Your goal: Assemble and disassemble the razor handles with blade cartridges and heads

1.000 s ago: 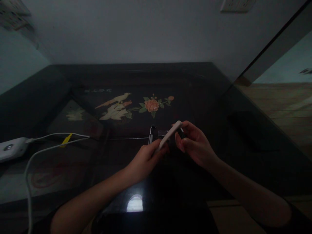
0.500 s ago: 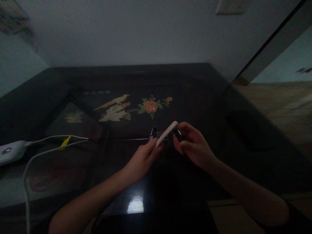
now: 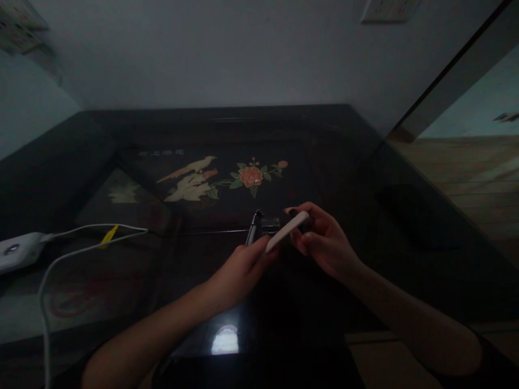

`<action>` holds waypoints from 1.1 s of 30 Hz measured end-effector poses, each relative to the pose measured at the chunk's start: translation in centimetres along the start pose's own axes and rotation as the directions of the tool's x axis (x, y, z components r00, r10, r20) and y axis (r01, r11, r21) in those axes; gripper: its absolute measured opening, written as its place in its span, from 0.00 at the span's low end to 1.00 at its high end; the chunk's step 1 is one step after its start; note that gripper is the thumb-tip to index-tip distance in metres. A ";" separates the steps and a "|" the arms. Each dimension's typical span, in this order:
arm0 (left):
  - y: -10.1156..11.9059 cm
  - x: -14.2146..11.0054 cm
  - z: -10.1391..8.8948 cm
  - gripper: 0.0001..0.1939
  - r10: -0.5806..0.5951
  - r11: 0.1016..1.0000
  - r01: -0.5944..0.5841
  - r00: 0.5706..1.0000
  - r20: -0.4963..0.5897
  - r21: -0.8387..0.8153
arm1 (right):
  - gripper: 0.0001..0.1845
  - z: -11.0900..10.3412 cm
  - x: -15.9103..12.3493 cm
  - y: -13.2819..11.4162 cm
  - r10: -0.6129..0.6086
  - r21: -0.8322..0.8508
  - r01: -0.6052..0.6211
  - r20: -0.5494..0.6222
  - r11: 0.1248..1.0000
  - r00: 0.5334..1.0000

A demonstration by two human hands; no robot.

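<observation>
My left hand (image 3: 242, 266) is closed, thumb on top, around the lower end of a slim pale bar with a rounded tip (image 3: 288, 230). The bar slants up to the right, and its exact kind is unclear in this dim light. My right hand (image 3: 324, 237) is at the bar's far end with curled fingers. A small dark piece (image 3: 306, 223) sits between those fingers, partly hidden behind the bar's tip. Just beyond my left hand lie a narrow black and silver object (image 3: 253, 228) and a small clear plastic piece (image 3: 271, 222).
The glossy dark table (image 3: 332, 162) bears an inlaid bird and a flower (image 3: 250, 176). At left, a white device (image 3: 18, 253) has a white cable (image 3: 81, 247) with a yellow tag (image 3: 108, 236). A wall socket (image 3: 389, 9) is above; wooden floor (image 3: 474, 178) shows at right.
The pale bar and my left hand have shifted slightly right, and the bar lies flatter. Its tip now covers part of the dark piece in my right hand. The clear piece shows more fully.
</observation>
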State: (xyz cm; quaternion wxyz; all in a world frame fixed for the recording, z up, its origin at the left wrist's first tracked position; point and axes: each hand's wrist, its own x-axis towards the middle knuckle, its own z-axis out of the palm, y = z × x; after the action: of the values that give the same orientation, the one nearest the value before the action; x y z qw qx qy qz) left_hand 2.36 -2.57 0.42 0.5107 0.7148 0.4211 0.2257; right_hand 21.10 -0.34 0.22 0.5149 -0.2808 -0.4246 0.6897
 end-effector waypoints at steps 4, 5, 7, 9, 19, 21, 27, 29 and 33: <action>-0.1 0.1 0.0 0.10 -0.010 1.000 0.011 0.999 -0.039 0.015 | 0.18 0.0 -0.1 0.1 0.001 -0.005 -0.001 0.008 1.000 1.000; -0.2 0.2 -0.1 0.11 -0.015 1.000 0.016 0.998 -0.066 0.013 | 0.18 -0.1 -0.1 0.1 -0.003 -0.008 0.003 0.014 1.000 1.000; -0.3 0.3 -0.2 0.11 -0.020 1.000 0.021 0.993 -0.115 0.006 | 0.18 -0.1 -0.1 0.3 -0.015 -0.019 0.015 0.029 1.000 0.999; -0.4 0.4 -0.3 0.11 -0.022 1.000 0.023 0.992 -0.125 0.000 | 0.17 -0.2 0.0 0.3 -0.017 -0.025 0.018 0.036 1.000 0.999; -0.4 -0.1 0.4 0.08 0.002 1.000 -0.002 1.000 -0.001 0.011 | 0.20 -0.1 -0.1 0.1 0.009 -0.020 -0.010 -0.011 1.000 1.000; -0.4 0.1 0.2 0.09 -0.006 1.000 0.005 0.998 -0.061 -0.009 | 0.18 -0.1 -0.1 0.2 0.001 -0.021 -0.001 0.012 1.000 1.000; -0.8 0.1 0.5 0.09 -0.012 1.000 0.013 0.998 -0.067 0.010 | 0.18 -0.2 0.0 0.3 -0.006 -0.018 0.007 0.017 1.000 1.000; -0.7 -0.1 0.7 0.08 -0.010 1.000 0.010 1.000 -0.011 0.027 | 0.19 -0.1 -0.1 0.2 -0.008 -0.014 0.008 0.003 1.000 1.000; -0.3 -0.3 0.7 0.08 -0.012 0.999 0.011 1.000 0.020 0.036 | 0.20 0.0 -0.1 0.0 -0.002 -0.010 0.002 -0.012 1.000 1.000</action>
State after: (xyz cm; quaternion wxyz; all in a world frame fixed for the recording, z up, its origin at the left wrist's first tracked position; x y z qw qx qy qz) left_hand 2.56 -3.16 -0.05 0.5030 0.7238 0.4240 0.2080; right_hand 21.15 -0.44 0.25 0.5167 -0.2870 -0.4253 0.6854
